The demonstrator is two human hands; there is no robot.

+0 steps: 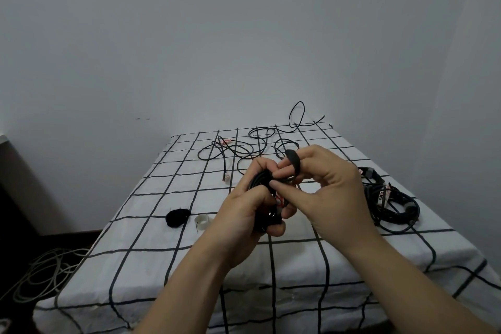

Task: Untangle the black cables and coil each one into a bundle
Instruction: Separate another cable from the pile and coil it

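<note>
Black cable bundle [260,184] | gripped: left hand [244,214] | right hand [322,184] pinches strap [294,161]

No legible text; tags [381,195] on cable bundle [398,211] blurred.

2 hands [241,214] [330,187], 2 cable bundles [257,182] [393,206], 1 blk roll [177,217], 1 wht roll [202,221].

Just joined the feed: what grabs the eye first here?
At centre, the left hand grips a coiled black cable while the right hand holds a black strap against it. Behind them a loose black cable sprawls across the checked tablecloth; a bundled cable lies at the right.
</note>
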